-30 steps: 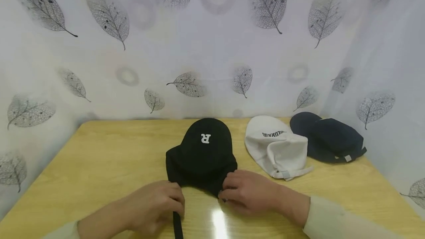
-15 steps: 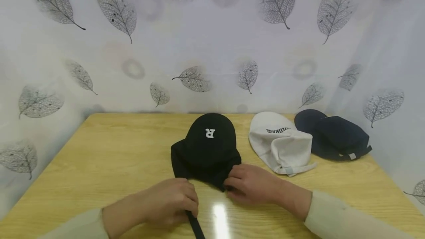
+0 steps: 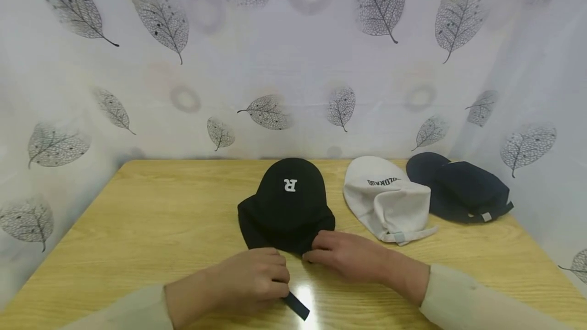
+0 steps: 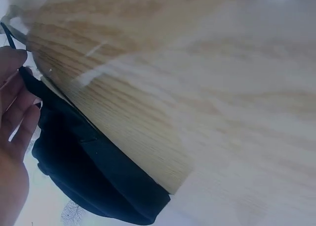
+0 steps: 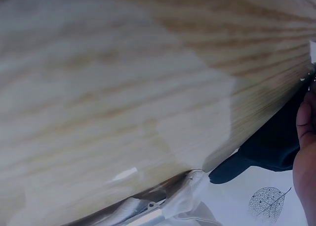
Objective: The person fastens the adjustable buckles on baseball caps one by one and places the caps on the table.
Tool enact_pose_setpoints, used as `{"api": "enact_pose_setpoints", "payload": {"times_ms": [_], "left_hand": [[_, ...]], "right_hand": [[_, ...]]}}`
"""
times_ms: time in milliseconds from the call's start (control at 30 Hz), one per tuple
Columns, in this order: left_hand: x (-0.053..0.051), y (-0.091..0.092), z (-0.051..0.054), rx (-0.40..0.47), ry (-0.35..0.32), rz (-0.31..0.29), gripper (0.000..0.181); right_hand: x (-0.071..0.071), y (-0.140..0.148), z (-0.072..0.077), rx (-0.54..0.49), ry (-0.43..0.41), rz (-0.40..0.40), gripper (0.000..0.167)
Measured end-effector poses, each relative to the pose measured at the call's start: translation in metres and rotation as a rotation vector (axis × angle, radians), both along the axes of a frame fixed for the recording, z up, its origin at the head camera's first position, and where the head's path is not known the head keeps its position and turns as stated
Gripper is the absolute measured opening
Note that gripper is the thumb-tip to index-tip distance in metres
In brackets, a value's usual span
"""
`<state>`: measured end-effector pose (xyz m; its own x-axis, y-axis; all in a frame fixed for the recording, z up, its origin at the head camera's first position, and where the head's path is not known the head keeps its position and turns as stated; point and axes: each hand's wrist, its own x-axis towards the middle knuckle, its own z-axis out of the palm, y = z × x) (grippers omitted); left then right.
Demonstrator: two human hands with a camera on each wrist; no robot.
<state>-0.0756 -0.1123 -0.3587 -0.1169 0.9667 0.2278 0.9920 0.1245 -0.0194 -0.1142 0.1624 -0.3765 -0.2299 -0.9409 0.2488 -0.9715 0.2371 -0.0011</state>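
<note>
A black cap point(image 3: 291, 213) with a white letter R lies at mid-table in the head view, its back edge towards me. My left hand point(image 3: 252, 278) pinches the cap's black strap point(image 3: 297, 306), whose free end sticks out past the fingers. On the right, my other hand point(image 3: 350, 256) grips the cap's back edge, with fingers curled in at its corner. In the left wrist view the strap runs through the fingers point(image 4: 14, 102) beside the dark cap body point(image 4: 89, 157). The right fingertips are partly cut off in the right wrist view, next to the cap point(image 5: 271, 137).
To the right lies a white cap point(image 3: 390, 197) with dark lettering and a strap at its back. Beyond it, a navy cap point(image 3: 463, 190) sits near the table's right edge. A leaf-patterned curtain point(image 3: 293, 65) hangs behind the wooden table point(image 3: 151, 218).
My left hand has moved right with the strap, towards the right hand. The strap's end has swung from pointing down to pointing down and right. The right hand stays at the cap's edge.
</note>
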Motion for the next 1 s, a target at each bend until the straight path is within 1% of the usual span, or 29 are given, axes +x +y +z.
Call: {"api": "enact_pose_setpoints", "payload": {"times_ms": [67, 133, 267, 367, 500, 633, 733, 800, 833, 933, 1000], "left_hand": [[0.0, 0.001, 0.0, -0.009, 0.009, 0.008, 0.006], [0.001, 0.003, 0.0, -0.014, 0.017, 0.007, 0.006], [0.001, 0.007, 0.0, -0.027, 0.018, 0.008, 0.007], [0.001, 0.009, 0.001, -0.055, -0.003, 0.021, 0.007], [0.001, 0.012, 0.005, -0.114, -0.062, 0.035, 0.006], [0.001, 0.015, 0.008, -0.156, -0.095, 0.027, 0.007], [0.001, 0.019, 0.009, -0.163, -0.091, 0.028, 0.009], [0.001, 0.02, 0.008, -0.14, -0.109, 0.036, 0.01], [0.001, 0.021, 0.008, -0.12, -0.127, 0.04, 0.011], [0.0, 0.022, 0.004, -0.037, -0.206, 0.047, 0.012], [-0.002, 0.022, 0.002, 0.003, -0.267, 0.05, 0.012]], "right_hand": [[0.0, 0.0, 0.0, 0.034, 0.013, -0.01, 0.029], [0.0, 0.0, 0.001, 0.056, 0.063, -0.004, 0.033], [-0.002, 0.0, 0.001, 0.068, 0.248, 0.032, 0.037], [-0.005, 0.001, 0.001, 0.074, 0.358, 0.057, 0.038], [-0.008, 0.001, 0.002, 0.076, 0.424, 0.094, 0.038], [-0.011, 0.001, 0.003, 0.053, 0.446, 0.128, 0.034], [-0.012, 0.001, 0.003, 0.047, 0.437, 0.145, 0.032], [-0.012, 0.001, 0.003, 0.053, 0.411, 0.142, 0.031], [-0.012, 0.001, 0.004, 0.056, 0.383, 0.134, 0.03], [-0.01, -0.001, 0.004, 0.054, 0.304, 0.101, 0.026], [-0.01, -0.004, 0.004, 0.048, 0.267, 0.08, 0.023]]}}
